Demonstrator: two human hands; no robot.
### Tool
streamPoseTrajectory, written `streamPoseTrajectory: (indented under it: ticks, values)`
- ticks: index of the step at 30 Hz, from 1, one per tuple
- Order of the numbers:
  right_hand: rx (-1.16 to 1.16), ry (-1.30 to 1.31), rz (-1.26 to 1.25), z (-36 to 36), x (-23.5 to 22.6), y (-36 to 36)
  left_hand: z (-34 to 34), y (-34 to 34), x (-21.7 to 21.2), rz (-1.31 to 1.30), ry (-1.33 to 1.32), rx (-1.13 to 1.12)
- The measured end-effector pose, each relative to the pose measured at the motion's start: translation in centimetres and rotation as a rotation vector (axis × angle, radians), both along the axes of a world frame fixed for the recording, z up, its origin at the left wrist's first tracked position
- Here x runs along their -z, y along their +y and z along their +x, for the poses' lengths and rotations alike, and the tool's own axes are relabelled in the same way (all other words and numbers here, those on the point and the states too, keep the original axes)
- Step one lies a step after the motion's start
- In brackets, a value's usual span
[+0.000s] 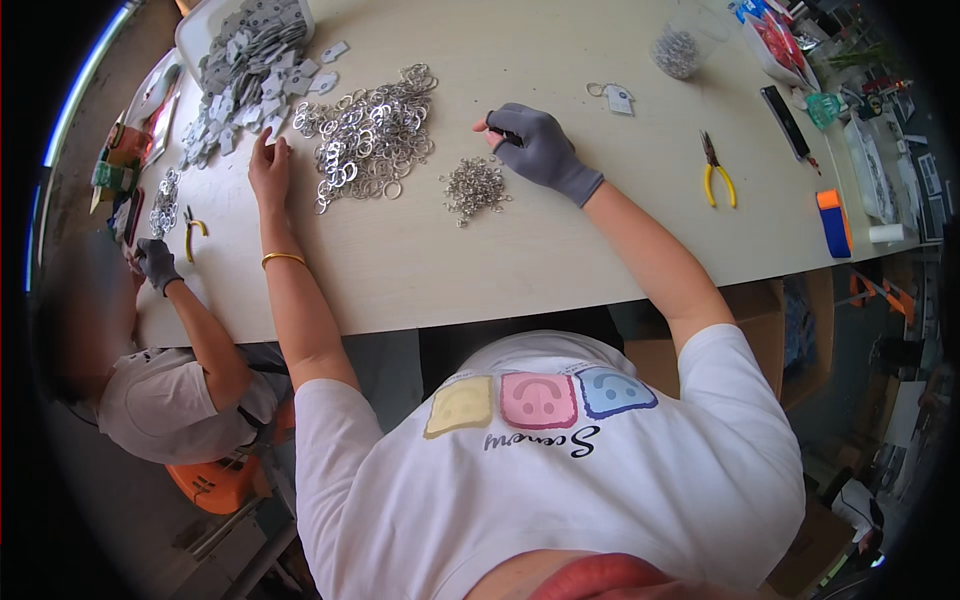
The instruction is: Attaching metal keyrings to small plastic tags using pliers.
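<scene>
My left hand (268,172) is bare, with a gold bangle (284,258) on the wrist. Its fingers are slightly apart beside the heap of grey shirt-shaped tags (245,85), and nothing shows in them. To its right lies a pile of silver key rings with short chains (365,135). My right hand (540,150) wears a grey fingerless glove and hovers just above and right of a small pile of tiny metal rings (474,188). Its fingers are curled, thumb and fingertip close together; whatever they hold is too small to make out.
A finished-looking keychain with a grey shirt tag (618,98) lies at right, near yellow-handled pliers (715,172) and a clear cup of metal pieces (678,52). A black tool (785,120) and an orange-blue roll (833,224) sit farther right. A co-worker's gloved hand (157,263) works at left.
</scene>
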State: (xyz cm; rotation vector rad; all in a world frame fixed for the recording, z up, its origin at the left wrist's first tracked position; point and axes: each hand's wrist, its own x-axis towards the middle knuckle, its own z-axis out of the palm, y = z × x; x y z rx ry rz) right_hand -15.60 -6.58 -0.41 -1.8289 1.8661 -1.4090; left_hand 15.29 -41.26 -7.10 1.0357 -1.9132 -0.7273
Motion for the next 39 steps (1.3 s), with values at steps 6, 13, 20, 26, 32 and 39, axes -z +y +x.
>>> streamPoseTrajectory:
  ticks: [6, 13, 20, 26, 32, 39]
  values:
    - [0.006, 0.359, -0.149, 2.0, 1.1, 0.3, -1.1, 2.1, -1.3, -0.003, -0.028, 0.027]
    - [-0.165, 0.53, 0.17, 3.5, -0.2, 2.7, -6.5, 11.0, -6.2, -0.374, -0.007, 0.117]
    - [0.181, 0.365, -0.138, -1.0, -0.8, 5.9, -7.9, 23.3, -10.9, -0.372, -0.194, 0.517]
    - [0.929, 0.515, 0.246, -12.4, 0.3, 8.3, -7.3, 25.0, -10.9, -0.246, -0.208, 0.643]
    - [0.756, 0.414, 0.506, -13.3, -0.1, 6.2, -9.3, 24.4, -10.5, -0.258, -0.178, 0.728]
    - [0.594, 0.342, 0.39, -13.9, 0.0, 7.8, -9.2, 24.0, -9.6, -0.225, -0.227, 0.717]
